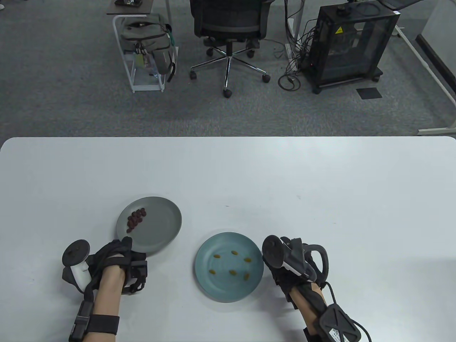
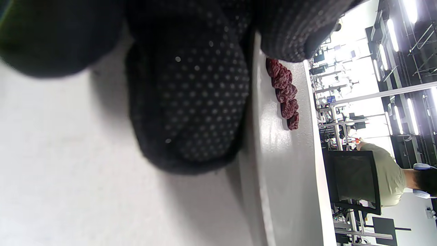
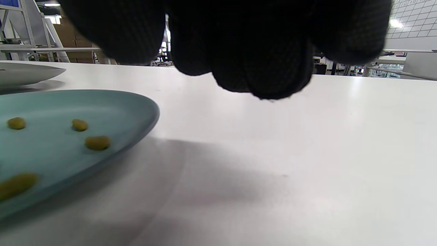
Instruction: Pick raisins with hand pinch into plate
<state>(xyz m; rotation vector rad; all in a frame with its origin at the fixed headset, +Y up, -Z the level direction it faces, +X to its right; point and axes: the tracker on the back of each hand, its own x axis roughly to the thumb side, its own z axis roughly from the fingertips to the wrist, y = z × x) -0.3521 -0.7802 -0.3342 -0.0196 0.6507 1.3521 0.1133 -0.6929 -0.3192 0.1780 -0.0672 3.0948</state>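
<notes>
A grey plate (image 1: 160, 228) holds a cluster of dark red raisins (image 1: 136, 218) on its left side. My left hand (image 1: 125, 246) holds this plate's near-left rim. In the left wrist view one gloved finger (image 2: 191, 102) lies against the outside of the rim (image 2: 259, 164), another reaches over it, and the red raisins (image 2: 285, 92) lie just beyond. A blue plate (image 1: 206, 281) holds several yellow-green raisins (image 1: 233, 273). My right hand (image 1: 281, 270) hovers just right of the blue plate. Its fingers (image 3: 245, 51) are curled together with nothing seen in them.
The two plates sit near the front of a white table (image 1: 320, 199). The right wrist view shows the blue plate's rim (image 3: 143, 116), yellow-green raisins (image 3: 97, 142) and the grey plate (image 3: 27, 73) behind. An office chair (image 1: 228, 32) and a black cabinet (image 1: 349, 46) stand beyond the table.
</notes>
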